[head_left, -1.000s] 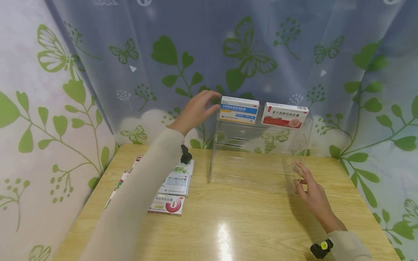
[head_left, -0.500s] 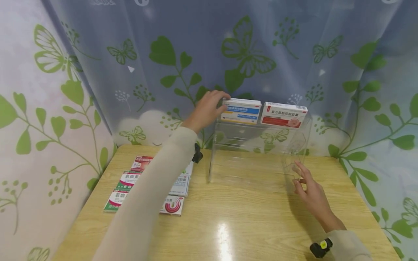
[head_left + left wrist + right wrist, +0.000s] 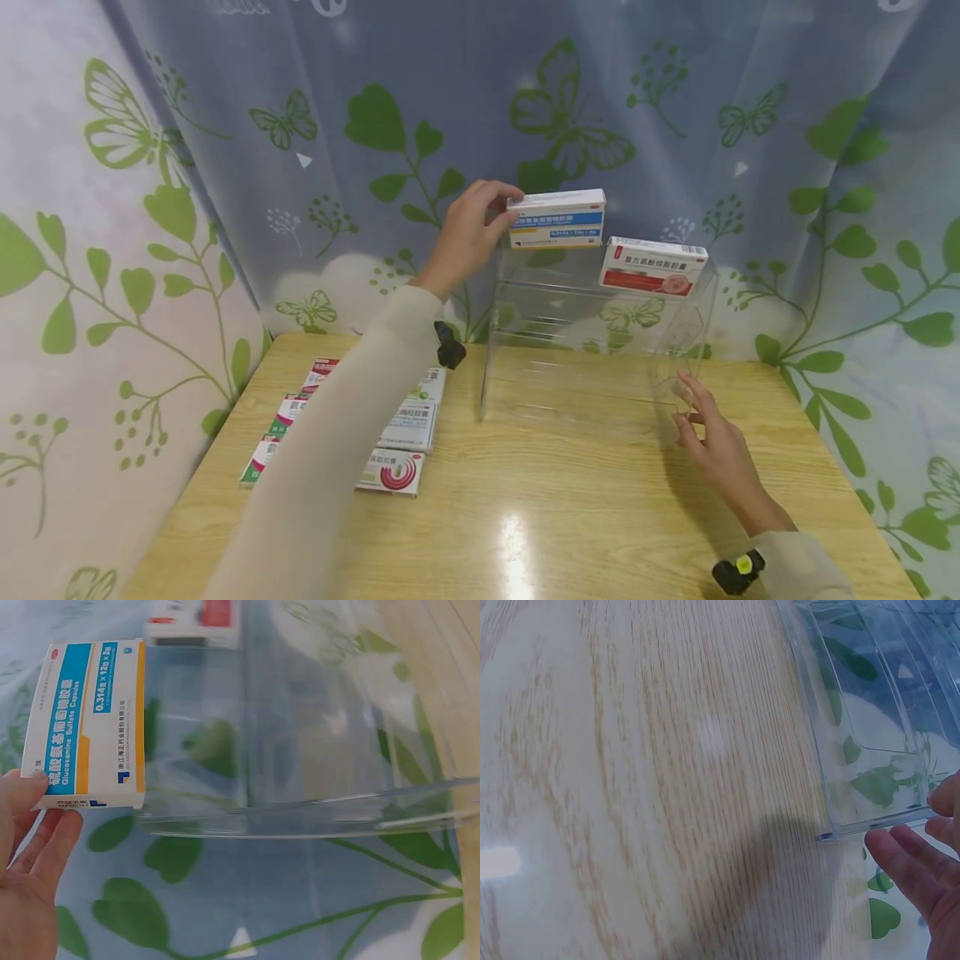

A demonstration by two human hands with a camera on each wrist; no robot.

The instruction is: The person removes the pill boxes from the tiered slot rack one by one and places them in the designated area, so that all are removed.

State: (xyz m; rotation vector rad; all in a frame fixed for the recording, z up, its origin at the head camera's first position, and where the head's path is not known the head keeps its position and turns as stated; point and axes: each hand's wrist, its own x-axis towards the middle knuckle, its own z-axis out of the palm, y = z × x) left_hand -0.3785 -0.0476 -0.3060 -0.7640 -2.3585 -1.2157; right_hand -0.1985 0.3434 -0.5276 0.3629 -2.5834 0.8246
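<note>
My left hand [image 3: 468, 237] pinches a white, blue and yellow medicine box [image 3: 557, 223] by its left end, with the thumb on its front face. The box is up above the top tier of a clear plastic display rack [image 3: 489, 367]. In the left wrist view the box's printed front [image 3: 86, 724] shows, beside the rack's edge. A red and white medicine box [image 3: 654, 268] leans in the top tier on the right. My right hand [image 3: 720, 450] holds the rack's lower right side panel [image 3: 885, 823], thumb on one side and fingers on the other.
Several medicine boxes lie in two columns on the wooden table [image 3: 585, 517] at left, partly hidden by my left sleeve [image 3: 322, 442]. Among them is one with pink rings [image 3: 397, 472]. A leaf-patterned curtain [image 3: 450, 100] hangs behind the rack.
The left hand has come to the blue and white box, taken hold of its left end and lifted it up from the rack's top tier. The right hand stays put.
</note>
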